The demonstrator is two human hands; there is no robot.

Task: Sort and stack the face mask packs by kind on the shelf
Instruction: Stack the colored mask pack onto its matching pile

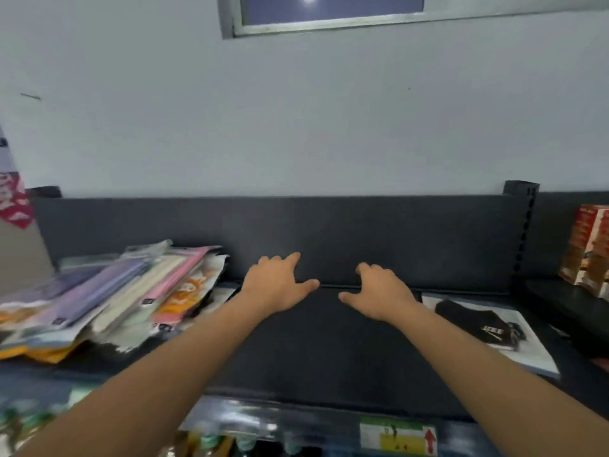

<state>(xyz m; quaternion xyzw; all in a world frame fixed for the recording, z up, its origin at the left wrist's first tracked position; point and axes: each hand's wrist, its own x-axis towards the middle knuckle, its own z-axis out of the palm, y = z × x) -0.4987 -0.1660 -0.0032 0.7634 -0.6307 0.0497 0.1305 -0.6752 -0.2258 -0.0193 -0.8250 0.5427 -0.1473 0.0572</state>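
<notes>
On the left of the dark shelf [313, 354], a slumped heap of face mask packs [125, 291] fans out: flat pouches in lilac, pink, mint, cream and orange (their print is too blurred to read). Well apart on the right lies one clear pack [484, 328] with a black mask inside. Between them the left hand [280, 285] and right hand [379, 293] reach forward, fingers loosely spread, holding nothing; whether they touch the shelf I cannot tell. Red boxes [590, 255] stand far right. Behind rises a pale wall [296, 127] with a window [329, 8].
</notes>
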